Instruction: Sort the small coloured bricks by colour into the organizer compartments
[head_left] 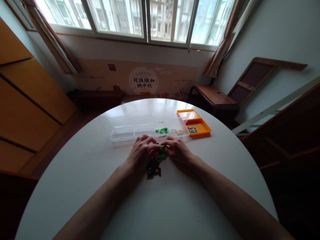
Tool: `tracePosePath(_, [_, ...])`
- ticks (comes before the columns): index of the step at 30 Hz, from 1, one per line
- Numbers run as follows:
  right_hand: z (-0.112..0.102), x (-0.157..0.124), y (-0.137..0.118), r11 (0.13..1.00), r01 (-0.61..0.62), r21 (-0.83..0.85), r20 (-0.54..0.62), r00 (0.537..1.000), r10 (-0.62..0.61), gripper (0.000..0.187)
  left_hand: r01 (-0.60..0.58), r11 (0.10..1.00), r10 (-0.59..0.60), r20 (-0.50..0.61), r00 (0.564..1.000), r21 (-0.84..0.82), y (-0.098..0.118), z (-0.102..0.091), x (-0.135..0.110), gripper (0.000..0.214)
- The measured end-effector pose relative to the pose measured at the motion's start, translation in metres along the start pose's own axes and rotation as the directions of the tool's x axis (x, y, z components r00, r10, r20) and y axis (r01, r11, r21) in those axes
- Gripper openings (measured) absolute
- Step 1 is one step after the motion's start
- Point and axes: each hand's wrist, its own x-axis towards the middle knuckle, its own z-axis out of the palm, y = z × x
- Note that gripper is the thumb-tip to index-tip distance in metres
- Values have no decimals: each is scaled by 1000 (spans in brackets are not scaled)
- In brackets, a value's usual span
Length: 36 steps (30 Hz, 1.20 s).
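Observation:
On the white table point(120, 210), my left hand point(142, 149) and my right hand point(177, 149) come together with fingertips nearly touching. Both are closed in a pinch around the top of a green toy-brick piece point(162, 156), which looks built from small plastic parts. The very tips of the fingers and whatever small part lies between them are hard to make out. Just below the left fingers lies a dark brown cluster of toy bricks point(153, 167) with yellow and blue specks. Whether it joins the green piece is unclear.
Beyond my hands stands a clear compartment box point(122, 134), lid raised, with small green pieces point(162, 130) and cream pieces point(177, 132). An orange tray point(203, 126) holding blue pieces point(192, 130) touches its right end. A wooden chair point(212, 95) stands past the table's edge.

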Motion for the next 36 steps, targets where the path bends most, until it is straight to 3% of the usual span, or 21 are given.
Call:
tracePosePath(7, [2,-1,2,998,19,52,7,1000,-19,24,41,991,-53,-97,994,-124,-3,1,2,10])
tracePosePath(13, [7,1,1,971,23,238,-156,988,15,17,49,987,-69,-125,990,-152,1,-1,4,8])
tracePosePath(17, [10,1,-2,967,93,239,-236,971,-35,8,67,985,-89,-136,987,-156,4,-3,4,14])
tracePosePath(26, [13,2,-1,981,188,53,-252,953,-169,13,82,986,-96,-94,991,-146,2,-3,3,30])
tracePosePath(32, [4,4,1,952,275,-133,-142,946,-293,16,99,987,-111,-96,989,-129,2,-6,1,38])
tracePosePath(36, [-9,13,4,925,226,-306,-99,959,-267,9,150,986,-159,-135,978,-72,2,-8,-1,35])
